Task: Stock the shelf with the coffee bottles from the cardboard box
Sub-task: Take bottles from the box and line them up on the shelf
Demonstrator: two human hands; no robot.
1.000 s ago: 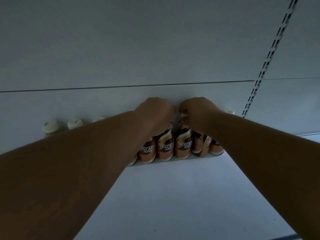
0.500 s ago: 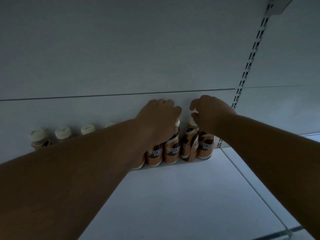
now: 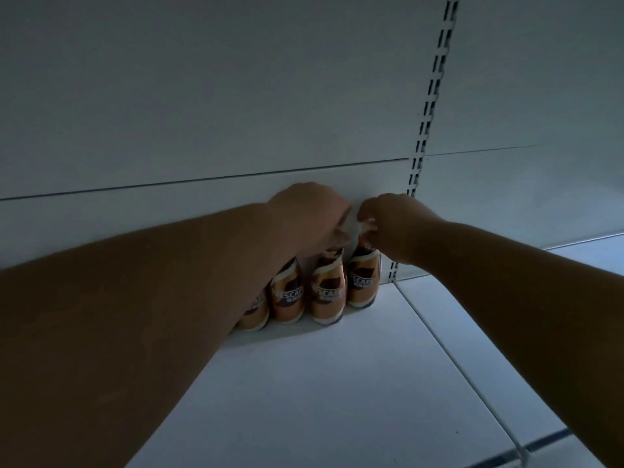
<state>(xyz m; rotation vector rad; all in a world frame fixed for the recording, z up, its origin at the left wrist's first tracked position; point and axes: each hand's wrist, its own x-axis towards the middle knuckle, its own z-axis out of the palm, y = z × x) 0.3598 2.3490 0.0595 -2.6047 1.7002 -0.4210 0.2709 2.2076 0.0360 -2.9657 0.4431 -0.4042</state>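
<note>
Orange coffee bottles (image 3: 326, 292) with dark brown swirls, cream bands and white lettering stand on a plain white shelf (image 3: 337, 383).

White shelf board (image 3: 337, 400), dim and smooth, running back to a pale rear panel. Bears four orange-and-brown coffee bottles (image 3: 327, 292) upright in a row at the very back, touching or nearly so, the leftmost half hidden by a forearm, the rightmost just beside a slotted upright (image 3: 426, 130).
</note>
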